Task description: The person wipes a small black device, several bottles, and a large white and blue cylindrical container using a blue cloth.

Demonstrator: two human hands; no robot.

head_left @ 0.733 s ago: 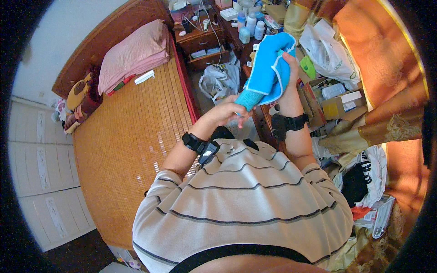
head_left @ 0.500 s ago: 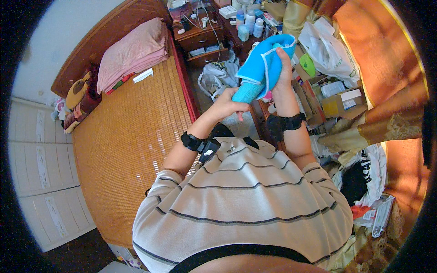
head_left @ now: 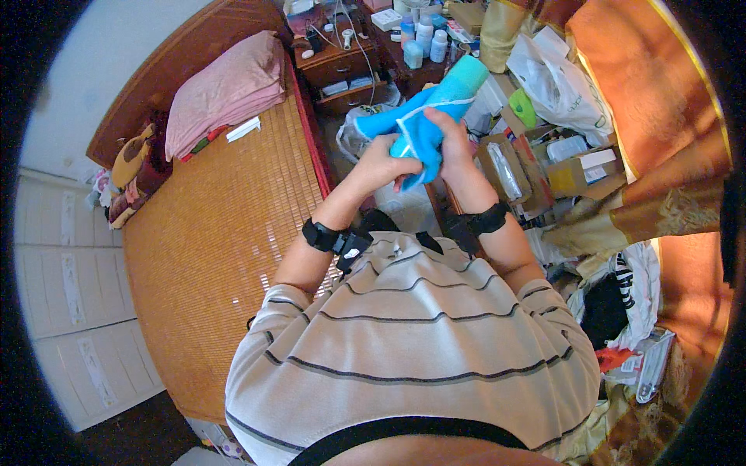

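A teal cylinder (head_left: pixel 464 79) with a speckled surface is held up in front of me, tilted with its far end to the upper right. Around its lower part lies a blue cloth (head_left: pixel 427 133) with white edging, and a loose flap of it sticks out to the left. My left hand (head_left: pixel 382 165) is closed around the cloth-covered near end. My right hand (head_left: pixel 453 144) grips cloth and cylinder from the right, thumb on top. The cylinder's far end is bare; its near end is mostly hidden by cloth and fingers.
To the left stands a bed with a woven mat (head_left: pixel 225 225) and a folded pink quilt (head_left: pixel 229 93). Beyond my hands are a wooden nightstand (head_left: pixel 338 62) and several bottles (head_left: pixel 423 35). Open cardboard boxes (head_left: pixel 567 177) and a white plastic bag (head_left: pixel 556 85) crowd the right, beside orange curtains (head_left: pixel 653 78).
The cloth has moved from the cylinder's far end to its near end, baring the far end. My right hand has come down and left, closer to my left hand.
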